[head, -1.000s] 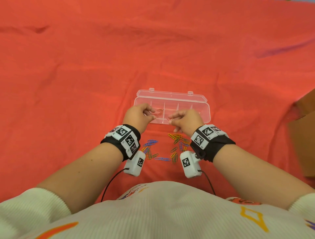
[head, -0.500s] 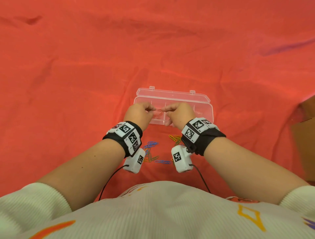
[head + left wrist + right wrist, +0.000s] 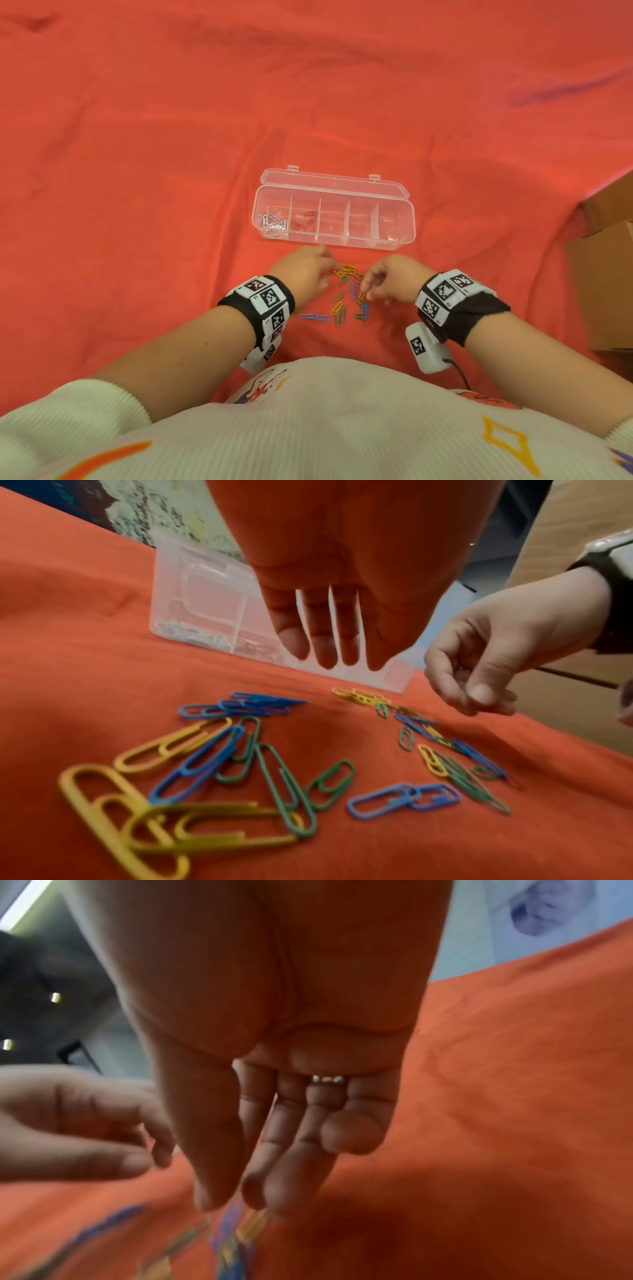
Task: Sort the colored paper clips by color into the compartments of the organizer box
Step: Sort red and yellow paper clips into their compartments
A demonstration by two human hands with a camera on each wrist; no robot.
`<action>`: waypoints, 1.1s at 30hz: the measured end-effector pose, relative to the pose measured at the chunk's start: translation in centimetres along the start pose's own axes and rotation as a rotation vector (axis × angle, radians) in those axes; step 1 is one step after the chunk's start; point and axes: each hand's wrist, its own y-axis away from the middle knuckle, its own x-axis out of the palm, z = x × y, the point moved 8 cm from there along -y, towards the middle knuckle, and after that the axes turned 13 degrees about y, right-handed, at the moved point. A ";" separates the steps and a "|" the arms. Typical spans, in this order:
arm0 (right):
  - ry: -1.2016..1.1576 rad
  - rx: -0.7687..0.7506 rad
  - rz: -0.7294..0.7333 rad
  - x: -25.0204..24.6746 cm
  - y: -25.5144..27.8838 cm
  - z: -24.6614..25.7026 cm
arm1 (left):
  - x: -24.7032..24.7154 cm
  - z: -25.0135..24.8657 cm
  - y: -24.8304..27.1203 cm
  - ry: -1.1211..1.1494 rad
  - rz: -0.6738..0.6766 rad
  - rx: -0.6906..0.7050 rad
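**Both hands down over the loose clips**

While the box (image 3: pixel 407 209) sits open on the red cloth (image 3: pixel 137 171), all the action is just in front of it. Far left compartment: white clips (image 3: pixel 274 222), a small heap. Next one along: red clips (image 3: pixel 306 219), hard to pick out against the cloth. Three compartments to the right show nothing that can be made out.

Now the left hand (image 3: pixel 305 277), hovering over the near-left part of the pile, fingers straight and slightly spread, pointing down toward the cloth, nothing in them; the wrist view shows the fingertips (image 3: pixel 325 656) clear above the clips. Under and beside it lie blue clips (image 3: pixel 246 706), yellow clips (image 3: pixel 359 696) close to the box's front wall, and green clips (image 3: pixel 270 777) crossing one another, all mixed.

Over to the right hand (image 3: pixel 387 282), fingers and thumb loosely curled downward right above the middle of the scatter. Whether the tips have hold of a clip cannot be told; its own wrist view is blurred, only thumb and fingers (image 3: pixel 291 1164) hanging close together over smeared colours.

Far right, cardboard boxes (image 3: pixel 606 284) at the cloth's edge.
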 end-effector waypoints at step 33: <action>-0.063 0.233 -0.350 0.4 -2.0 -1.4 | -1.1 6.6 2.6 0.088 0.030 -0.414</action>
